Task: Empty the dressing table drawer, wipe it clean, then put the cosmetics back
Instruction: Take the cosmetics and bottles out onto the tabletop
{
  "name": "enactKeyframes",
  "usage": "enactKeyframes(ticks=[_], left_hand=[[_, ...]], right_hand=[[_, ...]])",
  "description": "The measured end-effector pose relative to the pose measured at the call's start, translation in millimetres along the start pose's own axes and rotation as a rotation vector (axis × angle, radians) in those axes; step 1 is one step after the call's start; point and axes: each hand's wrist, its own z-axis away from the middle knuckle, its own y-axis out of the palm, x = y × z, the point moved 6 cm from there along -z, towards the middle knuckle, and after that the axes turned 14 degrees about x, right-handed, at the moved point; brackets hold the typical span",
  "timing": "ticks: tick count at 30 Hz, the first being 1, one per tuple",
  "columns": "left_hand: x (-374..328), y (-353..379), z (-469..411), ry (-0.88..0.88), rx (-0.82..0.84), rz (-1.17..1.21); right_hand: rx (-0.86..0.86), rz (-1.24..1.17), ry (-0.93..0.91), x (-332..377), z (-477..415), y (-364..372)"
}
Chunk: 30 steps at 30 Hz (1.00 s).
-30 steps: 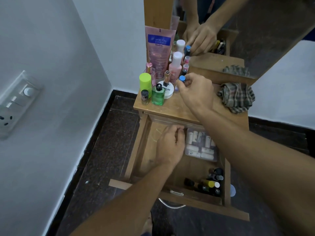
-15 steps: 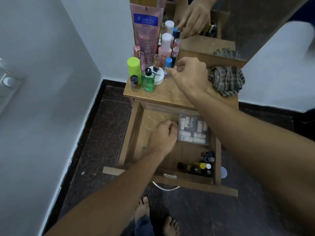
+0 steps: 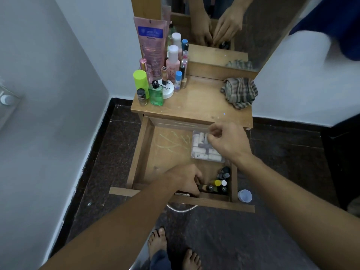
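The drawer [image 3: 148, 152] is standing pulled out under the bench [image 3: 198, 106]. The left hand [image 3: 187, 179] is reaching into its front right corner, its grip curled among the small bottles [image 3: 218, 184] lying there; whether it is holding one I cannot tell. The right hand [image 3: 226, 141] is hovering over the clear packet [image 3: 198, 149], its grip loosely curled and empty. Other cosmetics [image 3: 161, 75] are standing at the bench's back left, and a checked cloth [image 3: 239, 92] is lying at its right.

This is a room in a home. A wooden dressing table [image 3: 196, 106] with a mirror [image 3: 243, 32] stands in a white-walled corner, crowded with cosmetics [image 3: 161, 75]. Bare feet [image 3: 157, 242] stand on dark floor.
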Motion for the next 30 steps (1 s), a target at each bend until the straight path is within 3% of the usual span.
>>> enactKeyframes(ticks=[4,10,17,25,30], left_hand=[[-4.7,-6.8,0.8,-0.02,-0.078,-0.09],[-1.6,-16.3,8.6,-0.034,-0.333,-0.108],[-11.8,-88.7,60.8,0.039,-0.916,-0.059],[-16.9,-129.1,92.3,0.12,-1.11,-0.077],[-5.8,-127.8,103.3,0.135,-1.231,0.075]], right_hand=[[-0.003,0.008,0.001,-6.1,10.5,4.3],[0.025,0.026,-0.046,-3.1,17.8,9.9],[0.154,0.057,-0.104,15.4,10.8,24.6],[-0.126,-0.009,-0.139,55.4,-26.6,10.2],[-0.21,-0.107,-0.119,68.8,-58.5,5.1]])
